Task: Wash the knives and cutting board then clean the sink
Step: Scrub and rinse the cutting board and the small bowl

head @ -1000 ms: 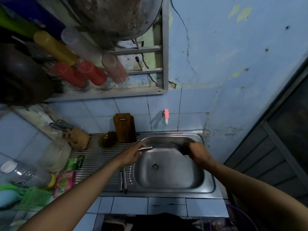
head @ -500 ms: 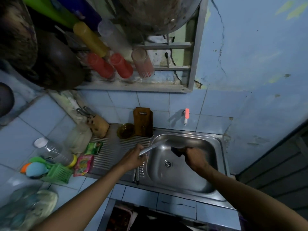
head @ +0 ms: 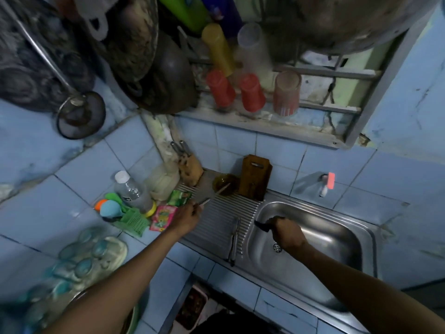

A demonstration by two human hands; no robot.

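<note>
My left hand (head: 190, 214) grips a steel knife (head: 213, 195) by its handle over the ribbed drainboard (head: 216, 220), blade pointing up and right, blurred. My right hand (head: 286, 233) holds a dark scrubbing pad (head: 262, 225) at the left rim of the steel sink (head: 337, 239). A second knife (head: 234, 241) lies flat on the drainboard beside the basin. The wooden cutting board (head: 255, 177) leans upright against the tiled wall. A wooden knife block (head: 191, 168) with steel handles in it stands at the back left of the drainboard.
A tap (head: 325, 185) with a pink handle juts from the wall above the sink. A small brown bowl (head: 225, 184) sits by the board. A bottle (head: 132, 191), sachets (head: 163, 216) and a green brush (head: 132, 221) crowd the left counter. Pans and cups hang overhead.
My left hand has carried the knife from over the sink leftward across the drainboard, toward the knife block. The view has swung left. My right hand stays at the sink with the pad.
</note>
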